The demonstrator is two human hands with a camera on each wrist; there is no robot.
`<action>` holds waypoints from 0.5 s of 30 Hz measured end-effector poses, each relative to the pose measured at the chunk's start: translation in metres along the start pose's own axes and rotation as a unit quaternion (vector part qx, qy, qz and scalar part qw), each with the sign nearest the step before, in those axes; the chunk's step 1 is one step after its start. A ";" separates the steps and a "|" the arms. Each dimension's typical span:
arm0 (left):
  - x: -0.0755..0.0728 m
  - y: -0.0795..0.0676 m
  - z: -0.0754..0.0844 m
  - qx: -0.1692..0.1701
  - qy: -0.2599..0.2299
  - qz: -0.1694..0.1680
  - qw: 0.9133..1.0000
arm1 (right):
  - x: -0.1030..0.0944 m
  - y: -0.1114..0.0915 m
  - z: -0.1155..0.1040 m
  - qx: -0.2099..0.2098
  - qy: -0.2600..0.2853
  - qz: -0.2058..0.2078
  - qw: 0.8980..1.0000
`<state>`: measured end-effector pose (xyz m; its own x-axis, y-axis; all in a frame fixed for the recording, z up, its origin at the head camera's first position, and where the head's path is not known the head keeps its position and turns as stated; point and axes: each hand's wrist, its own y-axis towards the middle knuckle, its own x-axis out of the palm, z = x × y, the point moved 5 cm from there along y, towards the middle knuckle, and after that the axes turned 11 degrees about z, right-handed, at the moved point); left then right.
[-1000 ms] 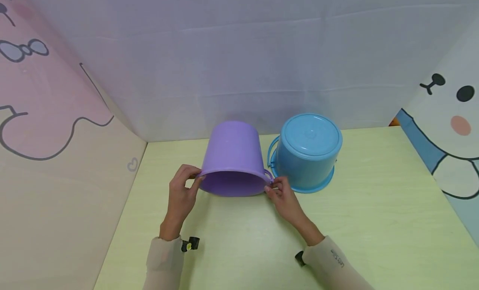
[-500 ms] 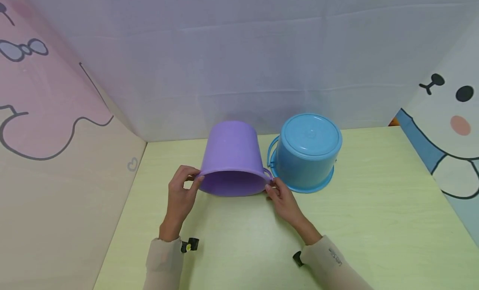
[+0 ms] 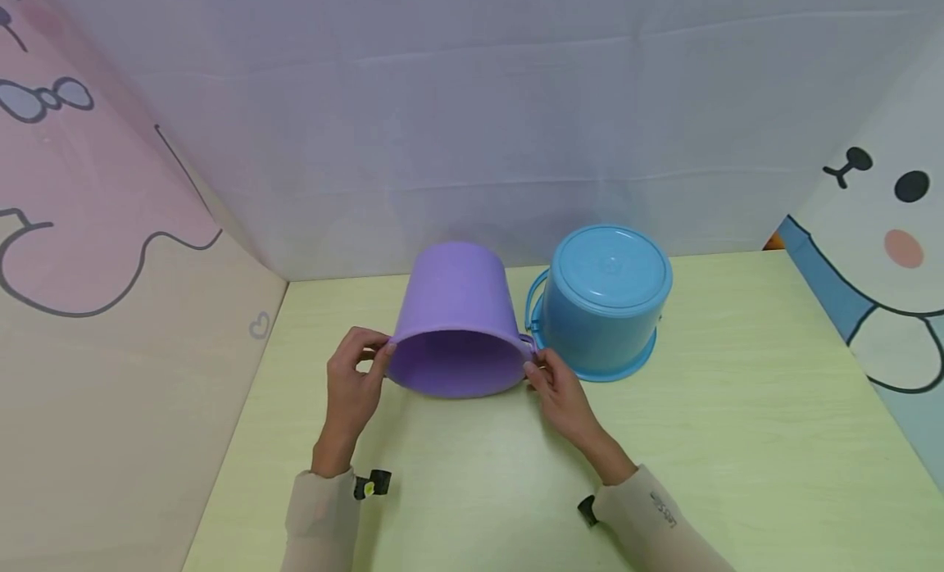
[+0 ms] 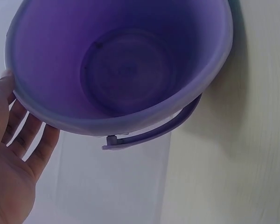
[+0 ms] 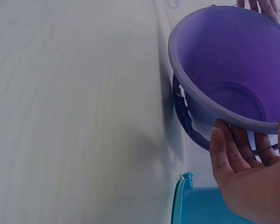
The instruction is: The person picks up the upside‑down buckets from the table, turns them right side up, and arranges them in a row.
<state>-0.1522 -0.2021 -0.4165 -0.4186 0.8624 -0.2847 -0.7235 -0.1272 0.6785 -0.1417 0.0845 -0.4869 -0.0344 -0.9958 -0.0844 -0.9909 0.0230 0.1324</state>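
A purple bucket is tilted in the head view, its mouth facing the person and its base toward the back wall. My left hand pinches the left side of its rim between thumb and fingers. On the opposite side, my right hand holds the rim near the handle joint. The left wrist view looks into the bucket's hollow inside, where no contents show; its handle hangs under the rim. From the right wrist, the right fingers lie beneath the rim, and the thumb is partly cut off.
A blue bucket stands upside down just right of the purple one, its handle on the side between them. Behind both rises a white cloth-covered wall. Cartoon-printed panels border the pale table.
The purple bucket's mouth has tipped slightly up toward the person, showing more of the inside. Both hands keep their hold on the rim, and the blue bucket stays in place.
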 end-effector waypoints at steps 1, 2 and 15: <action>0.000 0.000 0.000 -0.003 -0.002 0.001 1.000 | 0.000 0.000 -0.001 -0.002 -0.002 0.000 1.000; -0.001 0.000 -0.001 -0.010 -0.005 0.000 1.000 | 0.000 0.000 -0.002 -0.004 -0.004 0.000 1.000; -0.003 0.008 0.028 -0.056 0.002 0.009 0.998 | -0.004 -0.001 -0.038 -0.006 0.019 0.001 1.000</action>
<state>-0.1416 -0.1921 -0.3911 -0.4332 0.8580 -0.2760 -0.7727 -0.1960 0.6037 -0.1351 0.0848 -0.4488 -0.0308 -0.9984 -0.0474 -0.9892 0.0236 0.1444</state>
